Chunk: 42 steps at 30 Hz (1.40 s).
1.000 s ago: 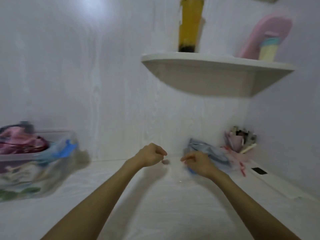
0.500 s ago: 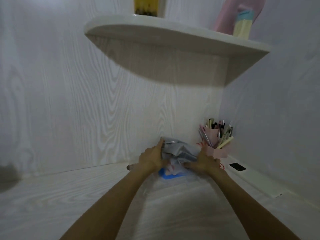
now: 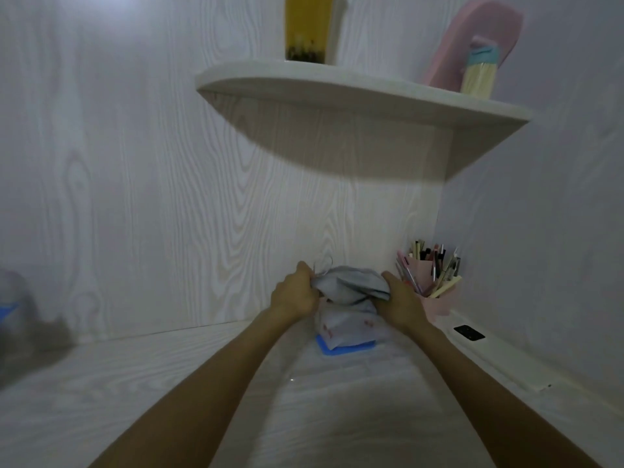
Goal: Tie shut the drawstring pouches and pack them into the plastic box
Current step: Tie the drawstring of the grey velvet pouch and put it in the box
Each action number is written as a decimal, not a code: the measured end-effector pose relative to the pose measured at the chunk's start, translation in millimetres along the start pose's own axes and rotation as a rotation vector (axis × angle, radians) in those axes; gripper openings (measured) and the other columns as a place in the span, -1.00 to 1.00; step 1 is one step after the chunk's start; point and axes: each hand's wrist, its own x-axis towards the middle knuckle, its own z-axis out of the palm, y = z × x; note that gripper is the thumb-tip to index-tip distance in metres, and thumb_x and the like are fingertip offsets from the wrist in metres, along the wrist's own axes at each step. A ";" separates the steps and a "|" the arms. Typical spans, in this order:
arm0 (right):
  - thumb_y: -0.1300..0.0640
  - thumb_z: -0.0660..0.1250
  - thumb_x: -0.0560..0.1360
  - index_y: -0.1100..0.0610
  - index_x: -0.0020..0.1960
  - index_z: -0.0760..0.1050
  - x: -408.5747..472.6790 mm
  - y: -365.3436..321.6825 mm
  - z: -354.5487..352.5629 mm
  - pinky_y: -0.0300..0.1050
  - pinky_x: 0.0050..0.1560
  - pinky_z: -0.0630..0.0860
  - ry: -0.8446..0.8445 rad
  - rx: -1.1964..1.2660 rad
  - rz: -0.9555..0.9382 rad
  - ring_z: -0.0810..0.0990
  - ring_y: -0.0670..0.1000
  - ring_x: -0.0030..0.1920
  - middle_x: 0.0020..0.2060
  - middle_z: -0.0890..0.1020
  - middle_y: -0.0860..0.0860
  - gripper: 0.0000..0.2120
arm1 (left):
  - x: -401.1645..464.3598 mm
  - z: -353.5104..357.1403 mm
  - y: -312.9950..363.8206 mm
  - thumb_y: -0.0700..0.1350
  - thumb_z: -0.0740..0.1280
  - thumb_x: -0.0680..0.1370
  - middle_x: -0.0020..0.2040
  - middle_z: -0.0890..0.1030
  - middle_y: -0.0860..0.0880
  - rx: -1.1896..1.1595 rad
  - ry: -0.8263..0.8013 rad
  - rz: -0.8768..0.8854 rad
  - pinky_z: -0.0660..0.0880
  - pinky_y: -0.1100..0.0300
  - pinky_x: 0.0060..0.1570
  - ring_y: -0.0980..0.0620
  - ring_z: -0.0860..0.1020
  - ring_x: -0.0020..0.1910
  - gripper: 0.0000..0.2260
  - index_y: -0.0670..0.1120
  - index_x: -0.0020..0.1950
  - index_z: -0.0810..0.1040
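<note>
In the far right corner of the white wood-grain desk (image 3: 169,400), under the rounded corner shelf (image 3: 337,86), I've got both hands on the top pouch of a small stack. My left hand (image 3: 295,293) is curled round the gathered neck end of the soft grey fabric drawstring pouch (image 3: 351,287), where thin cord loops stick up just above my knuckles. My right hand (image 3: 400,304) grips the opposite end, fingers wrapped into the cloth. This pouch sits on a pale pouch w/ small red marks (image 3: 347,324), which lies on a flat blue item (image 3: 347,348); can't tell what that is. The clear plastic box (image 3: 15,298) is well apart, a blur at the far left edge.

Risks, imo: the pink pen holder full of pens (image 3: 434,287) stands just beside my right hand, so a quick sideways tug could knock it over. Lifting the grey pouch may drag the one below w/ it. Cords are thin & hard to see in this dim light, so I might pull only one & the neck won't cinch.
</note>
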 end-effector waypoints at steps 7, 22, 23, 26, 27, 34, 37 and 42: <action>0.20 0.28 0.53 0.13 -0.19 0.33 -4.5 -90.4 -6.8 -0.35 -0.40 0.27 -0.101 0.107 -0.088 0.44 0.02 -0.21 -0.26 0.48 0.01 -0.83 | -45.4 -90.6 1.2 -0.29 0.17 0.53 -0.15 0.58 -0.14 -0.156 0.118 -0.017 0.55 -0.03 -0.11 -0.10 0.56 -0.22 -0.87 -0.06 -0.11 0.35; 0.18 0.22 0.55 0.11 -0.07 0.32 -80.0 -199.0 112.6 -0.12 -0.27 0.31 -0.158 0.192 -0.217 0.51 0.06 -0.14 -0.09 0.56 0.10 -0.93 | -168.8 -176.1 -108.1 -0.42 0.25 0.45 -0.27 0.58 0.00 -0.215 0.341 -0.198 0.43 0.32 -0.47 0.02 0.52 -0.36 -0.77 -0.09 -0.22 0.44; 0.21 0.20 0.55 0.13 -0.04 0.35 -85.5 -190.9 120.0 -0.12 -0.25 0.31 -0.133 0.155 -0.244 0.52 0.07 -0.13 -0.08 0.56 0.12 -0.97 | -174.6 -169.6 -119.9 -0.44 0.29 0.43 -0.24 0.60 0.02 -0.274 0.347 -0.192 0.44 0.30 -0.47 0.01 0.54 -0.31 -0.76 -0.10 -0.24 0.45; 0.23 0.23 0.51 0.21 0.07 0.39 -96.6 -160.2 131.3 -0.03 -0.15 0.38 -0.108 -0.033 -0.288 0.53 0.15 -0.04 -0.04 0.56 0.14 -0.85 | -189.0 -154.5 -142.6 -0.39 0.43 0.37 -0.12 0.61 0.11 -0.343 0.334 -0.186 0.54 0.18 -0.16 0.04 0.60 -0.09 -0.75 -0.04 -0.24 0.51; 0.18 0.26 0.51 0.21 0.10 0.38 -99.4 -152.3 132.1 -0.02 -0.11 0.39 -0.128 -0.095 -0.272 0.52 0.16 0.00 -0.01 0.56 0.14 -0.80 | -193.0 -150.5 -150.4 -0.29 0.47 0.34 -0.11 0.61 0.13 -0.326 0.334 -0.192 0.54 0.14 -0.07 0.05 0.60 -0.06 -0.76 0.03 -0.23 0.53; -0.33 0.40 0.28 0.04 0.53 -0.15 -92.8 -146.6 105.6 0.12 0.47 0.02 -0.443 -0.325 -0.118 -0.04 0.15 0.51 0.52 -0.03 0.09 0.09 | -205.3 -143.7 -164.5 0.12 0.26 0.55 -0.15 0.54 0.05 0.112 0.272 -0.506 0.37 0.18 -0.20 -0.02 0.55 -0.07 -0.75 -0.06 -0.07 0.51; -0.23 0.40 0.36 -0.05 0.53 -0.18 -97.9 -175.7 95.5 0.12 0.50 -0.10 -0.443 -0.274 -0.360 -0.14 0.09 0.53 0.53 -0.10 0.02 0.00 | -198.1 -149.3 -154.9 0.10 0.19 0.59 -0.27 0.61 -0.02 0.010 0.235 -0.576 0.38 0.20 -0.27 -0.07 0.60 -0.17 -0.64 -0.12 -0.20 0.57; -0.16 0.07 0.59 0.02 0.45 0.22 -87.7 -215.9 114.5 -0.01 0.34 0.28 -0.568 0.025 -0.296 0.33 0.07 0.39 0.41 0.35 0.02 -0.52 | -180.3 -160.9 -140.1 0.04 0.10 0.59 -0.15 0.68 -0.24 -0.887 0.122 -0.727 0.60 0.12 -0.31 -0.12 0.68 -0.22 -0.59 -0.26 0.07 0.55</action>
